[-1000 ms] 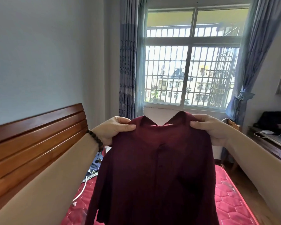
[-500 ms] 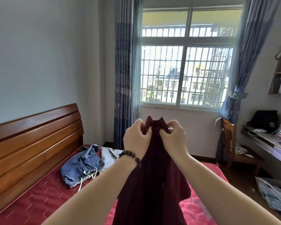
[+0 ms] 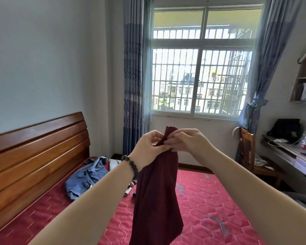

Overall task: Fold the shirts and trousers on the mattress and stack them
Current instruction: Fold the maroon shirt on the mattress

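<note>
A dark maroon shirt point(image 3: 155, 200) hangs doubled lengthwise in the air above the red quilted mattress point(image 3: 210, 209). My left hand point(image 3: 149, 147), with a bead bracelet on its wrist, and my right hand point(image 3: 189, 142) meet at the shirt's top and both pinch its collar end. The cloth drops straight down between my forearms and its lower hem runs out of the frame. A crumpled blue denim garment point(image 3: 86, 177) lies on the mattress near the headboard, with some pale cloth point(image 3: 113, 164) just behind it.
A wooden headboard point(image 3: 37, 152) runs along the left. A barred window point(image 3: 200, 82) with blue curtains is straight ahead. On the right stand a wooden chair point(image 3: 249, 152) and a cluttered desk point(image 3: 293, 156) with a black bag and a bottle.
A second ago the shirt was held spread wide by its shoulders. My hands have come together, doubling it lengthwise, and my view has tilted down to show more of the mattress.
</note>
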`<action>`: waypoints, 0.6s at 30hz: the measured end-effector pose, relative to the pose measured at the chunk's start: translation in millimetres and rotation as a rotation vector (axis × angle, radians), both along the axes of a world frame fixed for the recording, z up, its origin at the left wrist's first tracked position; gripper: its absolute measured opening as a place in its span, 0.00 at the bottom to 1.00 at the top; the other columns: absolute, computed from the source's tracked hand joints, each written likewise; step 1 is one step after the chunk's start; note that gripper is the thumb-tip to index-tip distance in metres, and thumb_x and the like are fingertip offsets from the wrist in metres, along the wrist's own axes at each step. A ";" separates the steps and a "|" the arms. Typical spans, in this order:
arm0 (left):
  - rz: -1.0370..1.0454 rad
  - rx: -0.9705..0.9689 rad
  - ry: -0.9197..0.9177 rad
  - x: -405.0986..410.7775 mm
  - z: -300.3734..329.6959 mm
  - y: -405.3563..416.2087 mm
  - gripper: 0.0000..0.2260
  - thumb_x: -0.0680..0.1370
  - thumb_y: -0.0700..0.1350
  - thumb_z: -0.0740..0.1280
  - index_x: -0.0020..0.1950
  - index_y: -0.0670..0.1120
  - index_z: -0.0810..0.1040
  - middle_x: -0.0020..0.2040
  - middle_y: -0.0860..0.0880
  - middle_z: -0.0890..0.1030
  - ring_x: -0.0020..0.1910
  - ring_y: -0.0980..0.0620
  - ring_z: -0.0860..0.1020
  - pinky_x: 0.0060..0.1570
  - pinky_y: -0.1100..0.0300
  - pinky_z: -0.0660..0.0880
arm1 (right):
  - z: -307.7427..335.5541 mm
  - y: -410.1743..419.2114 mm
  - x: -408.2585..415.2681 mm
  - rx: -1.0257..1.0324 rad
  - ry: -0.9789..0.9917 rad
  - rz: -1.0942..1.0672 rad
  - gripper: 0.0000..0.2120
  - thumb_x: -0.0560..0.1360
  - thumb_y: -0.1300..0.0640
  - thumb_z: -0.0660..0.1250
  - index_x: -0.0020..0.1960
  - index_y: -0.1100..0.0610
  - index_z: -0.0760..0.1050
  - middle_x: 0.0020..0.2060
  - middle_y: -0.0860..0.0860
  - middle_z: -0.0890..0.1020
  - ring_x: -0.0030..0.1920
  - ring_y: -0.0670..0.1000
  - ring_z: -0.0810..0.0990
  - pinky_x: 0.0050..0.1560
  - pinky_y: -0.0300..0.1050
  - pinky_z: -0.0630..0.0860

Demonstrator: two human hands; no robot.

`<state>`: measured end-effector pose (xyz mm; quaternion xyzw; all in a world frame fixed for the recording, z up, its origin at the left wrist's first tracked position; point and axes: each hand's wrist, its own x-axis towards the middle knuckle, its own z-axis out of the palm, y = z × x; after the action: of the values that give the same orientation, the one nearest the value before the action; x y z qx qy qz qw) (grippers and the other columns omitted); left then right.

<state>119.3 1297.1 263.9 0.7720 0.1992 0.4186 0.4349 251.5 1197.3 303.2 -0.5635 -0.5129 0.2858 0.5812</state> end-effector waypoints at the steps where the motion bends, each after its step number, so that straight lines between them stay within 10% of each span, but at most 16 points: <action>1: -0.006 0.002 -0.006 -1.6 1.8 0.7 0.06 0.72 0.36 0.73 0.46 0.42 0.78 0.45 0.42 0.83 0.43 0.51 0.79 0.55 0.44 0.77 | 3.4 -0.2 5.8 0.048 -0.173 -0.094 0.09 0.78 0.65 0.61 0.48 0.65 0.81 0.40 0.58 0.85 0.37 0.50 0.84 0.43 0.42 0.80; 3: -0.031 -0.019 -0.024 -4.3 6.2 1.1 0.04 0.73 0.34 0.71 0.46 0.40 0.79 0.46 0.41 0.83 0.43 0.51 0.79 0.56 0.44 0.77 | 13.5 -3.0 18.0 0.135 -0.536 -0.259 0.06 0.74 0.58 0.71 0.50 0.56 0.82 0.45 0.51 0.82 0.42 0.45 0.79 0.47 0.39 0.74; 7: -0.129 -0.004 0.015 -7.8 16.6 -3.0 0.05 0.73 0.32 0.70 0.48 0.37 0.80 0.44 0.43 0.83 0.43 0.51 0.80 0.54 0.50 0.79 | 32.5 -5.4 29.1 0.033 -0.903 -0.082 0.31 0.67 0.44 0.76 0.67 0.44 0.71 0.63 0.39 0.70 0.64 0.41 0.68 0.63 0.38 0.63; 12: -0.122 0.035 -0.022 -7.1 22.0 -7.3 0.06 0.71 0.33 0.73 0.48 0.38 0.81 0.41 0.43 0.83 0.40 0.52 0.80 0.47 0.57 0.79 | 48.8 1.3 25.8 -0.185 -0.899 0.149 0.04 0.70 0.54 0.76 0.42 0.50 0.81 0.31 0.41 0.80 0.32 0.41 0.78 0.33 0.33 0.75; 18: 0.163 0.236 -0.109 -18.0 -2.6 -0.4 0.12 0.67 0.47 0.77 0.36 0.54 0.73 0.33 0.60 0.76 0.27 0.60 0.68 0.31 0.68 0.67 | 54.9 5.8 26.6 -0.119 -0.887 0.027 0.06 0.71 0.56 0.74 0.38 0.51 0.78 0.28 0.42 0.80 0.28 0.38 0.76 0.32 0.34 0.72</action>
<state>101.3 1296.7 261.3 0.7751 0.1867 0.5142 0.3160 278.1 1203.1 358.1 -0.6572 -0.7025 0.0529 0.2679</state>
